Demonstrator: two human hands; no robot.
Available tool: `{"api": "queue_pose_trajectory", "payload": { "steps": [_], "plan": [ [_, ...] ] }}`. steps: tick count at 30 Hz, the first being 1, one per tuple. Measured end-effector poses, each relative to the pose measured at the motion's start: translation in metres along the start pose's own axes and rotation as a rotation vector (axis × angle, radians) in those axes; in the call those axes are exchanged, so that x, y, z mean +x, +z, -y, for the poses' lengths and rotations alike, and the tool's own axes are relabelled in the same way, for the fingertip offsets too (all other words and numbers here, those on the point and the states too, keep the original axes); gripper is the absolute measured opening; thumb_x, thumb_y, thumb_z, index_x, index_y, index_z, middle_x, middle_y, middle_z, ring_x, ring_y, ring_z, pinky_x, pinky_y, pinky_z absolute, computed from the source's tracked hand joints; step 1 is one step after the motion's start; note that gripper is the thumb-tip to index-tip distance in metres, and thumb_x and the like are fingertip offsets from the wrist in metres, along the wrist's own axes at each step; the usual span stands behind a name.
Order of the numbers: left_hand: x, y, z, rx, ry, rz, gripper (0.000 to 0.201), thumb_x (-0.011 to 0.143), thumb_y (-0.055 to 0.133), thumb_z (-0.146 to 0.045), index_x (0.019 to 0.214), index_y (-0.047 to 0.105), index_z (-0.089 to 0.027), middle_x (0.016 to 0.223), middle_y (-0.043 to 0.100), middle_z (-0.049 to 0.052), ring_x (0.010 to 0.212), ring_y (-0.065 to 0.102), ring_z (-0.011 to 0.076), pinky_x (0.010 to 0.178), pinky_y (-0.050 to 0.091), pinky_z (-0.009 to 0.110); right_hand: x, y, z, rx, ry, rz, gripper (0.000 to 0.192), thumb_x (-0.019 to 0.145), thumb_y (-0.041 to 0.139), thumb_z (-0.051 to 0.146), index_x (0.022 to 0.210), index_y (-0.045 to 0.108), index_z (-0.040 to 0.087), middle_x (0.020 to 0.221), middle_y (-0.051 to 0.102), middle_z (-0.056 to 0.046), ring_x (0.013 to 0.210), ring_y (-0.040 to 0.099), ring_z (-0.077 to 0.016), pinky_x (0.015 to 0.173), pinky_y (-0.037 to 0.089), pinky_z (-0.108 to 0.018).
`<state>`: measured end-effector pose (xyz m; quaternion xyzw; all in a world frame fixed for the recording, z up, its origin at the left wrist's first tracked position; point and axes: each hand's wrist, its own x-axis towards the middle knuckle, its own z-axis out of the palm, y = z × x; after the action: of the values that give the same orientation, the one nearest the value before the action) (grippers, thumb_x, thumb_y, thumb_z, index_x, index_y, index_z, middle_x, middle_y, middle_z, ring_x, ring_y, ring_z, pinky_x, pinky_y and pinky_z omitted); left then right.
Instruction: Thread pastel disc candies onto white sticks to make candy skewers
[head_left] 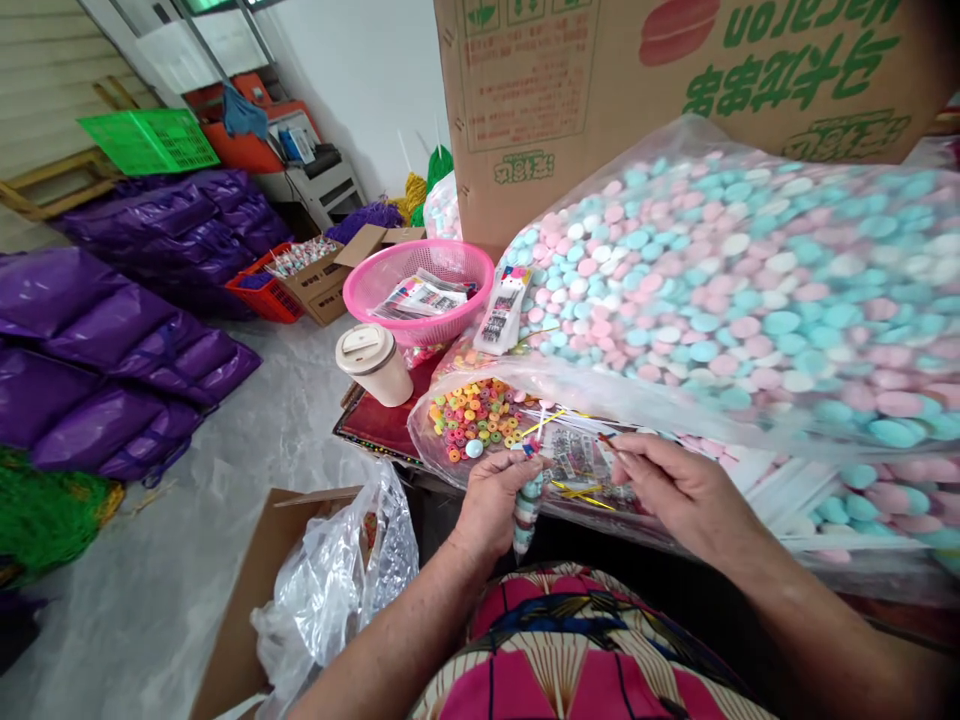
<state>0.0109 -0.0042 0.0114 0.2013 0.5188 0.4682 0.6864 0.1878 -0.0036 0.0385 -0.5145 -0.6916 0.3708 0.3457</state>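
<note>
My left hand (484, 505) is closed around the gathered neck of a small clear bag of pastel candies (527, 512), which hangs down below my fingers. A white stick (541, 418) rises just above that hand. To the right, my right hand (675, 485) pinches a thin, dark reddish twist tie (606, 440), held apart from the bag. Between and beyond my hands lie gold twist ties (585, 495) and printed clear bags (574, 452). Fruit-coloured ring candies (480, 410) are heaped in an open plastic bag beyond my left hand.
A huge clear sack of pastel candies (712, 290) fills the right side before a cardboard carton (517, 120). A lidded cup (386, 375) and pink basket (360, 290) stand at left. Below is a box (244, 590) with crumpled plastic (322, 590). Purple bundles (82, 350) line the floor.
</note>
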Motion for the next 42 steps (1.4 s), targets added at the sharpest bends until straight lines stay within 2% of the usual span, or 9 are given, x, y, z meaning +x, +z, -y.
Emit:
{"api": "queue_pose_trajectory", "payload": {
  "steps": [7, 11, 15, 23, 29, 32, 34, 36, 42],
  "plan": [
    [-0.005, 0.006, 0.003, 0.134, 0.083, 0.114, 0.013, 0.062, 0.068, -0.025, 0.056, 0.063, -0.014, 0.053, 0.057, -0.001, 0.045, 0.045, 0.0061, 0.047, 0.036, 0.018, 0.004, 0.028, 0.016, 0.002, -0.031, 0.165, 0.047, 0.089, 0.035, 0.026, 0.135, 0.043, 0.019, 0.068, 0.055, -0.001, 0.062, 0.049, -0.0144, 0.061, 0.040, -0.028],
    [-0.007, -0.001, 0.009, 0.219, 0.110, 0.232, 0.014, 0.068, 0.064, -0.026, 0.059, 0.067, -0.015, 0.060, 0.060, 0.001, 0.057, 0.050, 0.0090, 0.061, 0.041, 0.021, 0.008, 0.029, 0.014, 0.056, 0.041, 0.301, 0.060, 0.087, 0.036, 0.022, 0.145, 0.023, 0.016, 0.061, 0.044, 0.005, 0.056, 0.041, -0.0122, 0.056, 0.035, -0.025],
    [-0.005, -0.004, 0.009, 0.252, 0.071, 0.235, 0.016, 0.067, 0.064, -0.030, 0.061, 0.066, -0.015, 0.060, 0.057, 0.001, 0.054, 0.047, 0.0090, 0.056, 0.038, 0.021, 0.007, 0.026, 0.013, 0.094, 0.083, 0.370, 0.063, 0.087, 0.035, 0.021, 0.147, 0.016, 0.014, 0.059, 0.042, 0.006, 0.053, 0.039, -0.0115, 0.054, 0.034, -0.024],
    [-0.011, -0.012, 0.012, 0.234, -0.010, 0.325, 0.018, 0.070, 0.060, -0.031, 0.076, 0.063, -0.014, 0.054, 0.048, -0.005, 0.043, 0.038, 0.0049, 0.042, 0.030, 0.017, 0.004, 0.038, 0.004, -0.126, 0.022, 0.264, 0.060, 0.085, 0.037, 0.021, 0.144, 0.026, 0.013, 0.058, 0.054, 0.002, 0.053, 0.047, -0.0149, 0.054, 0.035, -0.027],
    [-0.008, -0.010, 0.015, 0.099, 0.124, 0.221, 0.030, 0.072, 0.068, -0.043, 0.072, 0.064, -0.013, 0.056, 0.050, -0.003, 0.046, 0.039, 0.0048, 0.045, 0.033, 0.017, -0.005, 0.058, -0.004, -0.213, -0.104, -0.076, 0.059, 0.086, 0.038, 0.020, 0.143, 0.025, 0.013, 0.069, 0.064, -0.004, 0.059, 0.057, -0.0187, 0.060, 0.044, -0.031],
    [-0.006, -0.007, 0.010, -0.020, 0.123, 0.247, 0.027, 0.067, 0.074, -0.038, 0.072, 0.066, -0.013, 0.065, 0.057, -0.001, 0.057, 0.049, 0.0062, 0.056, 0.040, 0.018, -0.009, 0.056, -0.002, -0.067, -0.124, -0.227, 0.045, 0.086, 0.045, 0.024, 0.130, 0.041, 0.013, 0.073, 0.065, -0.004, 0.065, 0.059, -0.0170, 0.065, 0.047, -0.030],
    [-0.005, -0.007, 0.005, -0.061, -0.010, 0.316, 0.028, 0.061, 0.080, -0.035, 0.071, 0.066, -0.012, 0.064, 0.058, -0.001, 0.057, 0.051, 0.0066, 0.057, 0.042, 0.018, -0.008, 0.046, 0.001, -0.064, -0.120, -0.126, 0.016, 0.085, 0.049, 0.026, 0.094, 0.059, 0.017, 0.066, 0.061, -0.001, 0.059, 0.055, -0.0144, 0.057, 0.044, -0.025],
    [-0.003, -0.008, 0.000, -0.054, -0.173, 0.397, 0.034, 0.053, 0.084, -0.034, 0.068, 0.064, -0.010, 0.059, 0.059, 0.000, 0.052, 0.052, 0.0081, 0.054, 0.044, 0.021, -0.004, 0.032, 0.006, -0.092, -0.180, 0.048, 0.022, 0.085, 0.050, 0.025, 0.064, 0.054, 0.019, 0.058, 0.054, 0.001, 0.054, 0.049, -0.0119, 0.051, 0.038, -0.023],
    [-0.003, -0.005, -0.015, -0.077, -0.325, 0.628, 0.058, 0.046, 0.088, -0.030, 0.092, 0.058, -0.014, 0.066, 0.062, 0.000, 0.049, 0.059, 0.0136, 0.049, 0.050, 0.027, 0.010, 0.005, 0.017, 0.067, -0.350, 0.317, 0.026, 0.089, 0.049, 0.027, 0.066, 0.054, 0.018, 0.062, 0.058, 0.002, 0.059, 0.053, -0.0103, 0.056, 0.040, -0.020]
  ]
}}
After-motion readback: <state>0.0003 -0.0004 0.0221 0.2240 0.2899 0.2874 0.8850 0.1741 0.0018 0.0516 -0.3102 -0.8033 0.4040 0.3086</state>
